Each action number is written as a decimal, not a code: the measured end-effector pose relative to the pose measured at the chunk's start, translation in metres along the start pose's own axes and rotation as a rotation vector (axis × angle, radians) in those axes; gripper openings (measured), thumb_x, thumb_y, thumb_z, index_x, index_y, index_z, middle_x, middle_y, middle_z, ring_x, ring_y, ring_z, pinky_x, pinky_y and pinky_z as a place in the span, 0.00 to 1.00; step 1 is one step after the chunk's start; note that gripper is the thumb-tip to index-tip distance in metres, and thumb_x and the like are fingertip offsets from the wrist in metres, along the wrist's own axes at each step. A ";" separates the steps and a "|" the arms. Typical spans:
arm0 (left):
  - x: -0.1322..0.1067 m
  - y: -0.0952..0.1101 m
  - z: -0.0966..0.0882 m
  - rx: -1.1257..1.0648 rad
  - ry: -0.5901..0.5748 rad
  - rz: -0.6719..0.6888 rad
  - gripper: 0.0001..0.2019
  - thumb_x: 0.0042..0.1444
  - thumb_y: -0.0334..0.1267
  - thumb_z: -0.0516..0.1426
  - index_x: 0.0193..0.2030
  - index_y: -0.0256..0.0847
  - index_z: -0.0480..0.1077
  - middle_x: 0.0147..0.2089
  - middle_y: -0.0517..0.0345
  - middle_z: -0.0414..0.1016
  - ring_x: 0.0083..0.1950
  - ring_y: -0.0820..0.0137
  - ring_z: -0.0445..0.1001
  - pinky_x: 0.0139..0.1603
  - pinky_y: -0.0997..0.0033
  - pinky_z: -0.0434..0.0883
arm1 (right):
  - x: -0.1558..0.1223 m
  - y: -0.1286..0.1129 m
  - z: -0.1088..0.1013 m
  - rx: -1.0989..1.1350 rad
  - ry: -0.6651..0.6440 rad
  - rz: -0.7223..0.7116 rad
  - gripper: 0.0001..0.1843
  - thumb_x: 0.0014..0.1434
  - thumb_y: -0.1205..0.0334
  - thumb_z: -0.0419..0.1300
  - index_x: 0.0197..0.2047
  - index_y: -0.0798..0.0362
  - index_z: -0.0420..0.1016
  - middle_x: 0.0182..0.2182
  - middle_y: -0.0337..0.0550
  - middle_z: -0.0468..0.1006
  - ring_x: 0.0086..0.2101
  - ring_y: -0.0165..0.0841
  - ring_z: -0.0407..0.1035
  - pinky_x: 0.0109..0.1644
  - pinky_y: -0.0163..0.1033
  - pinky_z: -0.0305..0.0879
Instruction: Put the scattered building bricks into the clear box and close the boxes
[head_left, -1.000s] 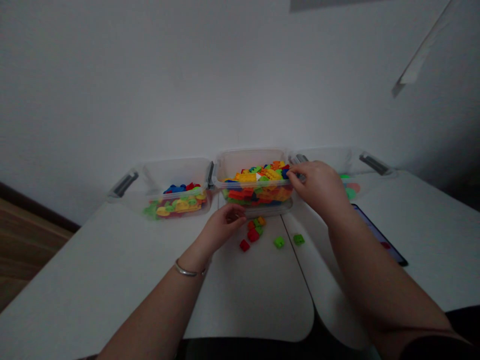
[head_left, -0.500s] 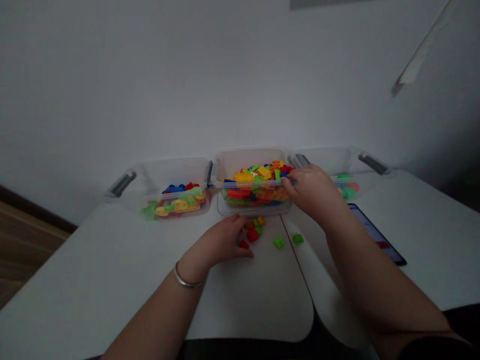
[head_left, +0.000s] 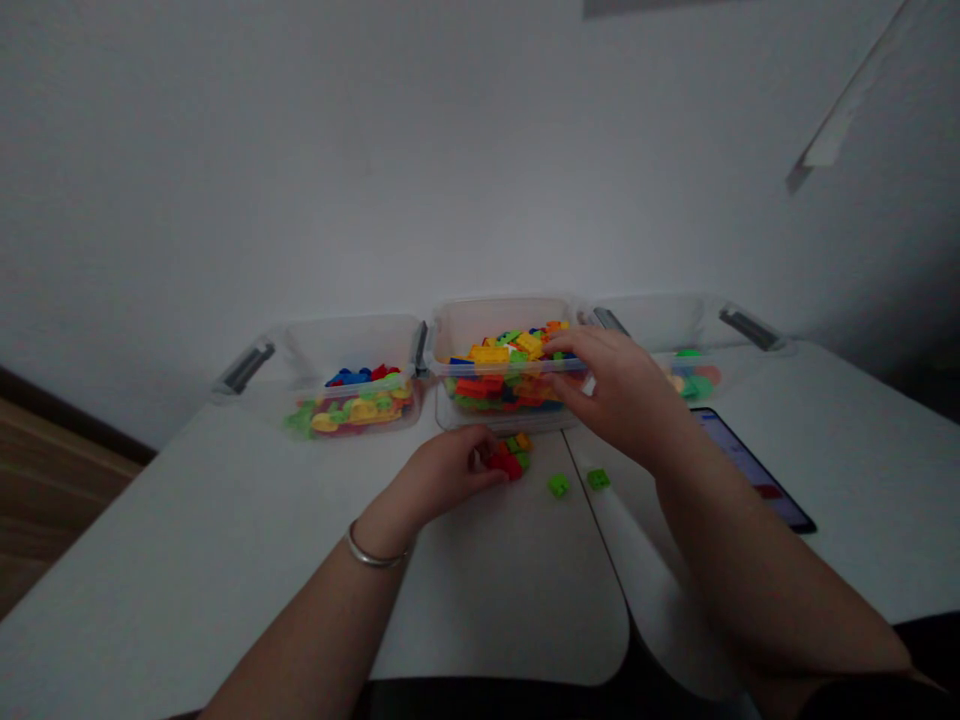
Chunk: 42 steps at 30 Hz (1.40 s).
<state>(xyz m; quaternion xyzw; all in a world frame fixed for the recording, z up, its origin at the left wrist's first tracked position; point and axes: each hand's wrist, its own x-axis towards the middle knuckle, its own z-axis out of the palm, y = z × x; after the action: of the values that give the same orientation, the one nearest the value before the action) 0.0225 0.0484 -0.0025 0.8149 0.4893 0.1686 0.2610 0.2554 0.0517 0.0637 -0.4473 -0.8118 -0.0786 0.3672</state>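
My left hand (head_left: 450, 475) rests on the white table with thumb and fingers curled around a red toy brick (head_left: 511, 465). This brick lies against a small cluster of green and orange bricks (head_left: 519, 443); the fingertips partly hide it. My right hand (head_left: 611, 390) is over the front right corner of the middle clear plastic bin (head_left: 502, 312). Its fingers are apart, reaching over the rim, with the thumb lower in front of the wall, and nothing shows between them. Heaped in that bin are colourful toy bricks (head_left: 489, 355). Two green bricks (head_left: 558, 486) lie loose between my hands.
A clear bin (head_left: 345, 335) with colourful pieces stands at the left, another bin (head_left: 660, 310) with a few pieces at the right. A phone (head_left: 754, 470) lies by my right forearm. A seam (head_left: 600, 540) divides the tabletops. The wall (head_left: 480, 160) rises behind.
My left hand has closed in around the red brick and moved it against the cluster. My right hand has shifted slightly left over the middle bin, its fingers spreading apart.
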 end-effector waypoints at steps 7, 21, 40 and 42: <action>0.011 -0.009 0.003 -0.602 0.185 -0.039 0.16 0.47 0.41 0.68 0.40 0.40 0.69 0.32 0.62 0.73 0.32 0.72 0.71 0.35 0.71 0.67 | -0.002 -0.011 0.015 0.267 -0.225 -0.175 0.11 0.61 0.72 0.60 0.45 0.53 0.79 0.45 0.46 0.82 0.48 0.40 0.74 0.56 0.47 0.67; 0.014 -0.003 0.007 -1.034 0.094 -0.009 0.24 0.40 0.38 0.73 0.40 0.39 0.67 0.33 0.61 0.77 0.35 0.71 0.76 0.39 0.71 0.70 | -0.006 -0.017 0.034 0.419 -0.500 -0.222 0.15 0.59 0.75 0.61 0.47 0.53 0.80 0.48 0.47 0.81 0.49 0.37 0.73 0.55 0.43 0.66; 0.008 -0.012 0.006 -0.843 0.112 -0.092 0.21 0.47 0.42 0.67 0.45 0.40 0.67 0.29 0.65 0.72 0.28 0.76 0.67 0.30 0.73 0.62 | 0.006 0.027 0.001 0.103 0.202 0.072 0.07 0.60 0.66 0.61 0.38 0.49 0.81 0.41 0.48 0.78 0.42 0.40 0.73 0.48 0.47 0.72; 0.007 -0.012 0.006 -0.812 0.114 -0.090 0.19 0.48 0.41 0.66 0.45 0.40 0.67 0.29 0.65 0.72 0.28 0.75 0.67 0.30 0.73 0.62 | 0.007 0.032 0.005 0.084 0.214 0.100 0.08 0.59 0.66 0.61 0.39 0.50 0.82 0.40 0.49 0.77 0.41 0.39 0.73 0.46 0.47 0.73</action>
<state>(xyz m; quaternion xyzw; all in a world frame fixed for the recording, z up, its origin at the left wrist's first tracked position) 0.0205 0.0580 -0.0143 0.6128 0.4316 0.3814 0.5410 0.2755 0.0769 0.0585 -0.4605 -0.7472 -0.0732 0.4735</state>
